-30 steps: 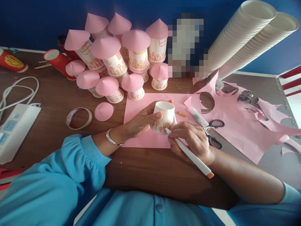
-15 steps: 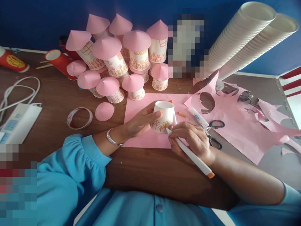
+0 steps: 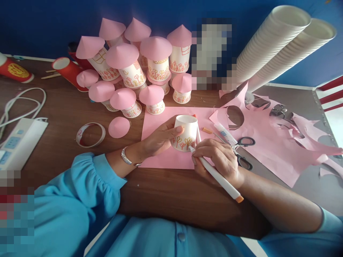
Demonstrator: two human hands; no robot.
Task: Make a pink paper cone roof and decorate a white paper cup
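Note:
An upturned white paper cup [image 3: 187, 129] with drawn flowers stands on a pink paper sheet [image 3: 160, 123] on the brown table. My left hand [image 3: 160, 137] wraps its fingers round the cup's left side. My right hand [image 3: 218, 159] pinches a white marker with an orange end [image 3: 222, 182], its tip touching the cup's lower rim.
Several decorated cups with pink cone roofs [image 3: 139, 67] are piled behind. A loose pink cone [image 3: 118, 127] and a tape roll [image 3: 90, 134] lie left, scissors [image 3: 242, 150], a glue tube [image 3: 225, 132] and pink paper offcuts [image 3: 281, 139] right. Two stacks of plain cups [image 3: 278, 46] lean at the back right; a power strip [image 3: 20, 142] sits far left.
The hands, cup and marker stay almost still; only the marker tip shifts very slightly along the cup's rim.

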